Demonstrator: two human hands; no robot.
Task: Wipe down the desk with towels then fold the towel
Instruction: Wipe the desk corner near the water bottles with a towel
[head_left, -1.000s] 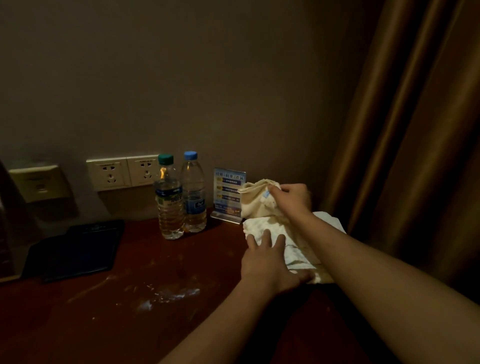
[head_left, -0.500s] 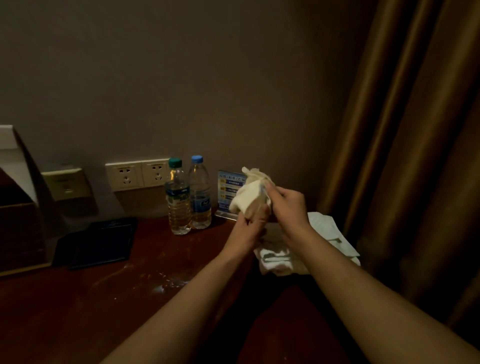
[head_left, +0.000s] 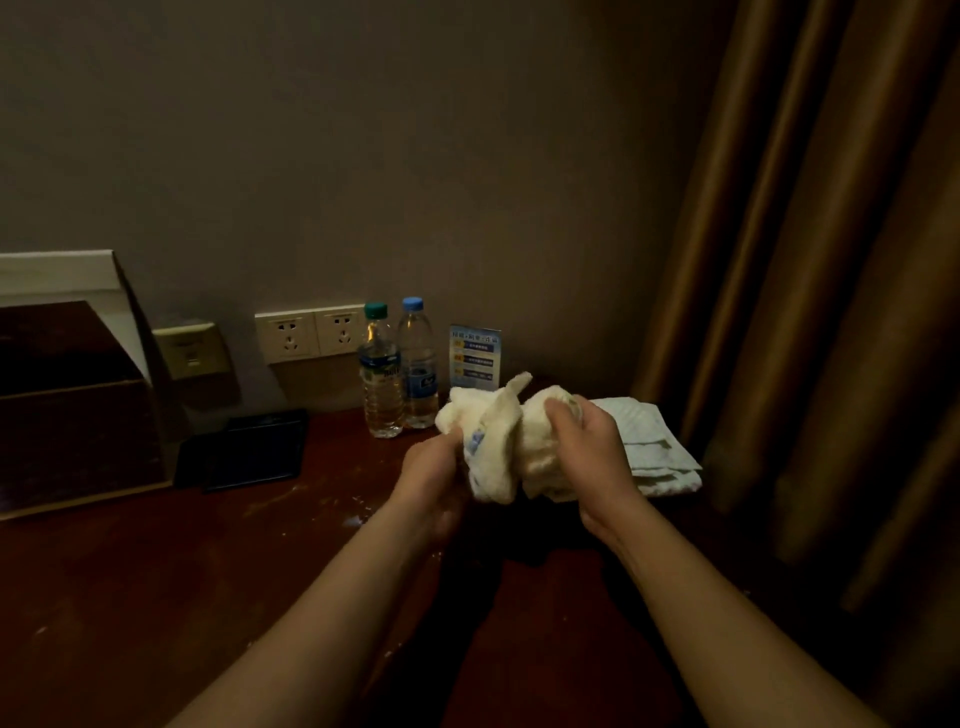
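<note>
Two big surfaces fill the back of the scene: a plain grey wall (head_left: 363, 156) and, on the right, a heavy brown curtain (head_left: 805, 260) hanging in deep folds. Below them lies the dark reddish-brown wooden desk (head_left: 156, 597), dimly lit, with a dark wooden box (head_left: 72, 415) standing at its left end against the wall. A flat black folder (head_left: 244, 452) lies just beside that box. At the desk's far right corner, near the curtain, a folded white ribbed towel (head_left: 654, 447) rests flat on the wood. The cream terry towel (head_left: 498, 447) is off the desk, bunched between both hands above the desk, in front of the bottles, with one corner sticking up and a small blue-printed label showing. The left hand (head_left: 434, 478) grips the cloth's left bunch from below with its fingers curled into it; the right hand (head_left: 592, 447) clutches the right bunch from above, fingers wrapped round the fabric. Behind the towel stand two clear plastic water bottles touching each other, a green-capped one (head_left: 382, 379) and a blue-capped one (head_left: 417, 369). A cream double wall socket (head_left: 311, 338) sits left of them and a small blue upright sign card (head_left: 475, 353) to their right. Tiny white specks (head_left: 353, 514) dot the wood near the left wrist.
</note>
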